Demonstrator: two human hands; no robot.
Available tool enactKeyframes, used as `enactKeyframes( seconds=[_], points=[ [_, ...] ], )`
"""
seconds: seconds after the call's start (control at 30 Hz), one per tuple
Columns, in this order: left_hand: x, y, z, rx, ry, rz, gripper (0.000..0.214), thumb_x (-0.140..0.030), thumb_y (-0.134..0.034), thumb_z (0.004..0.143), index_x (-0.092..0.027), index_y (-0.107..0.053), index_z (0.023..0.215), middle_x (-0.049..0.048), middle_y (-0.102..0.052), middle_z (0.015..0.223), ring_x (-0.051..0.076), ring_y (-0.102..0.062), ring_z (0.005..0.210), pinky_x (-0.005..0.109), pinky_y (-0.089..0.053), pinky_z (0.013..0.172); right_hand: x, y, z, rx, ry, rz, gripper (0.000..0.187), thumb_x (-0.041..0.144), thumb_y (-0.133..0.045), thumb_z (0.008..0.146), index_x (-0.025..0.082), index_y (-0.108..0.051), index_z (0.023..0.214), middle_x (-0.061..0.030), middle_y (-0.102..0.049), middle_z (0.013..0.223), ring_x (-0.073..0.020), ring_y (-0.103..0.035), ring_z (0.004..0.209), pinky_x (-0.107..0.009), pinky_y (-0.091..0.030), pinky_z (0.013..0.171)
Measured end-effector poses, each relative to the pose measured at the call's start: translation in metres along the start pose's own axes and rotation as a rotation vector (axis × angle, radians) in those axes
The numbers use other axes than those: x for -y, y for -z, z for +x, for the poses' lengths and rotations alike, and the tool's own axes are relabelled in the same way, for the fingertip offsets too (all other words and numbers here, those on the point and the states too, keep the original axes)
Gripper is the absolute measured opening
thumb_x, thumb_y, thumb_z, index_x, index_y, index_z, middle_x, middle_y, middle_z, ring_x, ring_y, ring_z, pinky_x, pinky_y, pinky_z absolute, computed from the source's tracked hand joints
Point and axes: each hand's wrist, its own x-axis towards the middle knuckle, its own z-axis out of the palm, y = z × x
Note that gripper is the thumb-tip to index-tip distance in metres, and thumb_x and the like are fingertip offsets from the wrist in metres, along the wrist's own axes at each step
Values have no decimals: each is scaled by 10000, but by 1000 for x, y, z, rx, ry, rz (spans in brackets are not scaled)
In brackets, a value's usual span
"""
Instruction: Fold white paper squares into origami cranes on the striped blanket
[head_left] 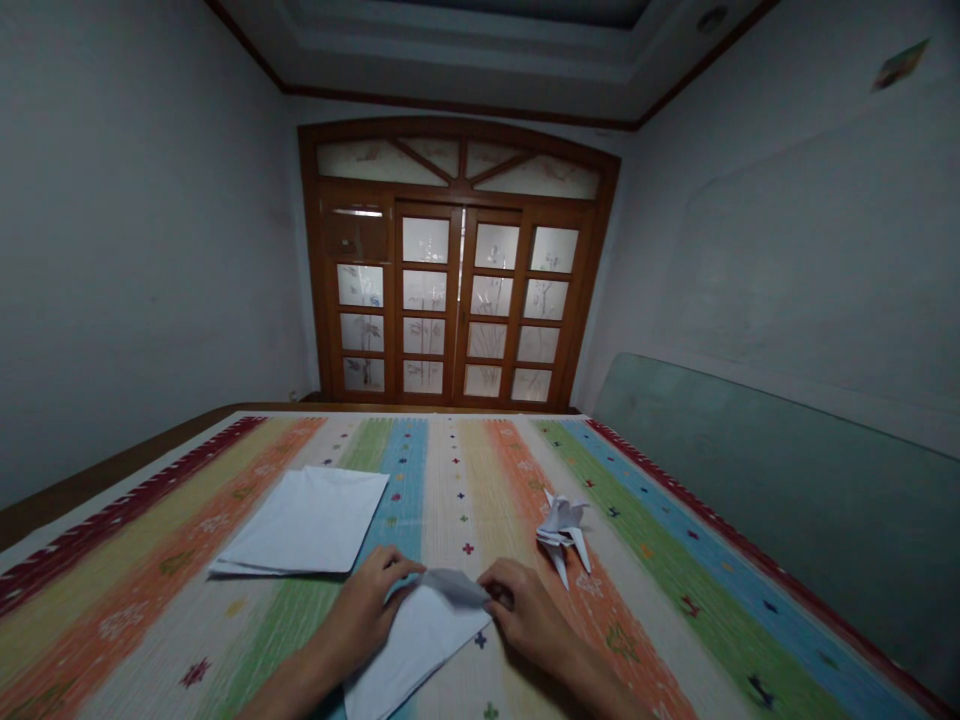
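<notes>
A partly folded sheet of white paper (431, 640) lies on the striped tablecloth in front of me, its far end creased into a shaded flap. My left hand (379, 595) grips the paper's upper left edge, thumb and fingers closed on it. On the opposite corner, my right hand (521, 610) pinches the paper between thumb and curled fingers. To the right of that hand sits a folded paper figure (562, 530) with several pointed ends. Beyond my left hand rests a stack of white paper sheets (311, 525).
The table wears a colourful striped tablecloth (465, 470). Along its right side runs a pale green panel (765, 470). White walls stand on both sides, and wooden doors with glass panes (461, 300) are at the far end.
</notes>
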Motion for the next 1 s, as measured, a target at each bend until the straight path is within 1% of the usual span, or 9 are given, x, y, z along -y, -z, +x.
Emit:
enactKeyframes(
  seconds=[0.07, 0.17, 0.27, 0.37, 0.5, 0.6, 0.8, 0.93, 1.0],
  points=[
    [-1, -1, -1, 0, -39, -13, 346, -93, -543, 911, -264, -728, 1149, 79, -690, 1067, 243, -645, 1008, 348, -497, 905, 2, 1, -1, 26, 91, -1, 252, 40, -586, 772, 171, -736, 927, -70, -713, 897, -219, -649, 869, -300, -474, 789],
    [-3, 0, -1, 14, -85, 15, 411, 17, -529, 853, -256, -736, 1080, 65, -686, 1038, 234, -646, 991, 329, -495, 870, 4, 3, -3, 45, 199, 21, 316, -11, -537, 792, 174, -735, 955, -78, -713, 928, -212, -652, 918, -294, -478, 814],
    [-3, 1, -1, 33, -132, 70, 465, 96, -499, 806, -246, -744, 1005, 52, -683, 996, 219, -649, 959, 304, -488, 829, 4, 3, -4, 77, 241, 12, 367, -49, -531, 769, 184, -746, 954, -73, -709, 938, -202, -656, 913, -279, -479, 796],
    [-3, 0, -1, 33, -154, 99, 436, 94, -514, 828, -245, -748, 975, 47, -682, 991, 208, -651, 945, 287, -485, 808, 4, 5, -7, 125, 255, -14, 402, -57, -555, 740, 204, -763, 964, -67, -703, 971, -197, -662, 926, -269, -485, 799],
    [-7, -1, -3, 12, -175, 133, 295, 21, -579, 880, -220, -744, 923, 54, -682, 976, 210, -645, 924, 289, -490, 787, 8, 8, -11, 152, 247, -40, 372, -29, -580, 748, 198, -773, 970, -77, -696, 989, -204, -664, 945, -277, -496, 834],
    [-14, 0, -4, 2, -220, 202, 253, -3, -584, 885, -205, -737, 898, 64, -682, 955, 226, -629, 917, 311, -492, 772, 12, 8, -12, 163, 233, -87, 343, -15, -591, 755, 198, -774, 952, -71, -698, 972, -203, -661, 930, -276, -486, 834],
    [-24, -1, -7, -13, -278, 243, 201, -78, -593, 908, -218, -714, 984, 66, -684, 982, 246, -619, 941, 374, -515, 841, 14, -2, -10, 167, 160, -195, 275, 53, -555, 894, 216, -769, 949, -60, -668, 921, -184, -635, 870, -253, -442, 758],
    [-20, -6, -7, -28, -243, 197, 152, -124, -630, 918, -238, -712, 977, 44, -683, 977, 232, -639, 936, 392, -509, 923, 19, -3, -10, 163, 102, -190, 257, 82, -558, 922, 224, -741, 1033, -65, -656, 1022, -189, -626, 935, -258, -439, 802],
    [-17, -9, -8, -20, -199, 175, 194, -129, -638, 917, -251, -704, 1052, 44, -685, 1019, 240, -640, 971, 411, -500, 957, 19, -3, -10, 158, 73, -159, 235, 109, -605, 902, 224, -731, 1063, -70, -645, 1074, -202, -620, 987, -271, -441, 854]
  ],
)
